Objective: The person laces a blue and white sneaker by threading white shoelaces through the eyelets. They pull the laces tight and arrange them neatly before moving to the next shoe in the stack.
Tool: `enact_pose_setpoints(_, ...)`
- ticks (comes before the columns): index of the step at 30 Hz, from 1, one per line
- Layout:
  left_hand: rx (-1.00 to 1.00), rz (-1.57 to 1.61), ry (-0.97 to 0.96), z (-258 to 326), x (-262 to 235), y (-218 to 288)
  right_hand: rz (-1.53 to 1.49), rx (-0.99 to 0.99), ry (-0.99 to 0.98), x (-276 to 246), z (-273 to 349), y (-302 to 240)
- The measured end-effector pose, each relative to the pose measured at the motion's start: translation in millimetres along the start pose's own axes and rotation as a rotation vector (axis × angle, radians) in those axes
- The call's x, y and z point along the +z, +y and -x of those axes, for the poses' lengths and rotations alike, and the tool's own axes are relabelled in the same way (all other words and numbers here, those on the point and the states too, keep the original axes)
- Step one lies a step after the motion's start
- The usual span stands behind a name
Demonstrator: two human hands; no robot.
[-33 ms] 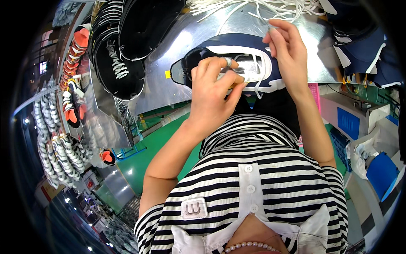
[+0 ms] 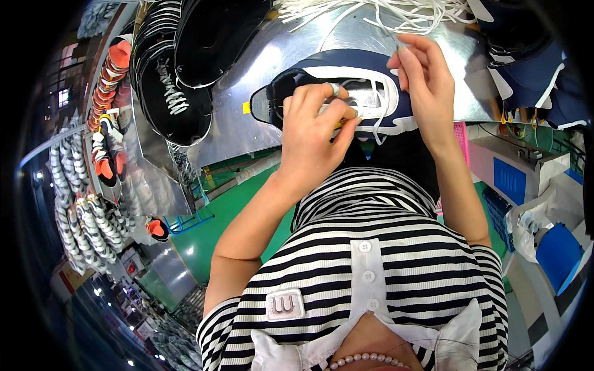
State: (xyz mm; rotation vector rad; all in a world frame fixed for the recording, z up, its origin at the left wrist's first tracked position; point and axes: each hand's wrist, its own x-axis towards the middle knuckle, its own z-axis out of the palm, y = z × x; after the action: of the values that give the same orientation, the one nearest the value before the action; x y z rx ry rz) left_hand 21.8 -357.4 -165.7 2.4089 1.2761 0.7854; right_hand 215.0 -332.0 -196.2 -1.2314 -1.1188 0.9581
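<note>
A navy and white shoe upper [image 2: 346, 60] lies on its side across the metal tabletop, its dark heel end to the left. My left hand [image 2: 315, 120] bends over its lacing opening, with thumb and fingers pinched at the white edge. A pale wrap circles one of its fingers. A white lace [image 2: 382, 117] crosses the eyelet strip and dangles at the near side. Past the toe end my right hand [image 2: 427, 80] is raised, with thumb and forefinger pressed together on what looks like a thin lace end. The exact tip is too small to make out.
Loose white laces [image 2: 427, 13] are heaped at the table's far side. Black shoe uppers [image 2: 170, 102] are stacked to the left, with more navy uppers [image 2: 526, 80] at the right. A yellow tag [image 2: 246, 107] sits on the metal tabletop [image 2: 229, 133]. Shoes hang on racks farther left.
My right hand has shifted slightly to the right and nearer to me, still pinched. The shoe upper and my left hand have moved a touch to the right.
</note>
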Motion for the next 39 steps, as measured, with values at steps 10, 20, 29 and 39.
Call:
enact_pose_setpoints(10,-0.234,0.011,-0.143,-6.8,-5.8,-6.1,0.272,0.067,-0.290,-6.5,72.0,-11.6)
enact_pose_setpoints(20,0.123,0.050,-0.006,6.3,9.1,-14.9,0.297,0.201,-0.274,16.1,63.9,-5.3)
enact_pose_setpoints(29,0.168,0.057,0.132,20.7,9.9,-26.4,0.508,0.260,-0.396,-23.1,41.8,-44.9)
enact_pose_setpoints(39,0.366,0.079,0.102,18.7,11.6,-29.1,0.587,-0.161,-0.694,5.7,11.6,-32.4)
